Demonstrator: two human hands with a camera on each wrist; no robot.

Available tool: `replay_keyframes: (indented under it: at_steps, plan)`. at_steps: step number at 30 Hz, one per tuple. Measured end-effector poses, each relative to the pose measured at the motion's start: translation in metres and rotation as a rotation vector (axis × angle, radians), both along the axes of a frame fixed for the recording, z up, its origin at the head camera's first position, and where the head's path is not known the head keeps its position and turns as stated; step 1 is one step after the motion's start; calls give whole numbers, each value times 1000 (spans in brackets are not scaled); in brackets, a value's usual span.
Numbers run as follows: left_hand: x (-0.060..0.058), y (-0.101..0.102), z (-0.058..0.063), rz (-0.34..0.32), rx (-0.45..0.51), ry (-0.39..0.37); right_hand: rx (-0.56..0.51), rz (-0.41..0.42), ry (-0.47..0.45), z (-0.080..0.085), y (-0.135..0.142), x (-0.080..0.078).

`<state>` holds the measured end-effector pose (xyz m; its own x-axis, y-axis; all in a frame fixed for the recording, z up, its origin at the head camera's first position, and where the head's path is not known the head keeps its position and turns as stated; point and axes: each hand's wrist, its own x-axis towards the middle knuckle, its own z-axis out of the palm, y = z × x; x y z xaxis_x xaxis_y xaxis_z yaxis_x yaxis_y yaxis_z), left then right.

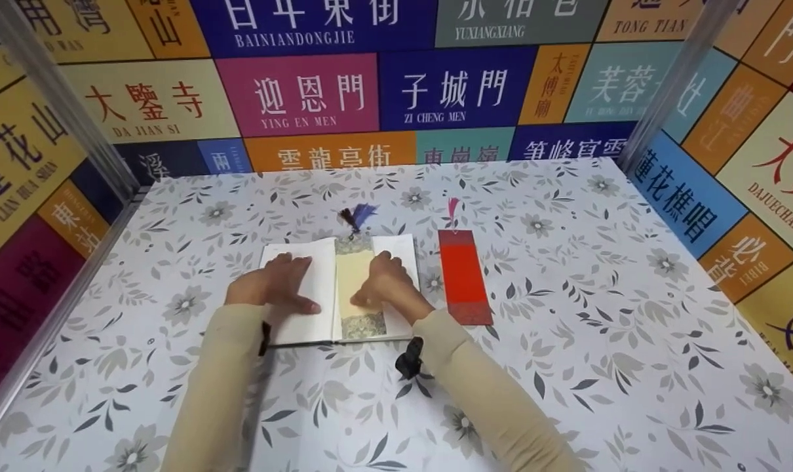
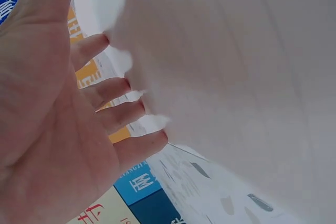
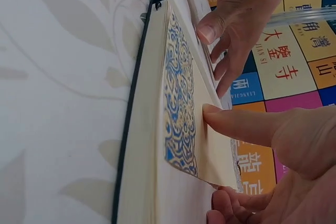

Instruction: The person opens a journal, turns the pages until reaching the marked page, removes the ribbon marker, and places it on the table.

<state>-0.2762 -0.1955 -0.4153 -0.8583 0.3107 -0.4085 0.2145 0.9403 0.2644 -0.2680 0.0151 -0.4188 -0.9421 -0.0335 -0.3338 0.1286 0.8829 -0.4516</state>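
Note:
An open book (image 1: 318, 275) with blank white pages lies on the table. Along its centre fold, on the right page, is a cream bookmark (image 1: 350, 265) with patterned ends and a dark and purple tassel (image 1: 360, 215) beyond the top edge. My left hand (image 1: 275, 282) rests on the left page, fingers spread; the left wrist view shows its fingertips touching the page (image 2: 220, 61). My right hand (image 1: 388, 282) holds the bookmark, thumb on its face and fingers curled at its right edge. A blue and gold pattern marks its near end in the right wrist view.
A red bookmark (image 1: 462, 272) with a pink tassel (image 1: 452, 208) lies right of the book. The table (image 1: 599, 341) has a floral cover. Printed panels (image 1: 298, 95) with lettering stand at the back and both sides.

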Motion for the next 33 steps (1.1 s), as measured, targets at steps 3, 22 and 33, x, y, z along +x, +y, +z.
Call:
replay_keyframes:
  at_steps: [3, 22, 33]
  plan:
    - [0, 1, -1, 13, 3, 5, 2, -1, 19, -1, 1, 3]
    - [3, 2, -2, 80, 19, -29, -500, -69, 119, 15, 14, 7]
    - [2, 7, 1, 54, 1, -16, -636, -183, 131, 58, 59, -27]
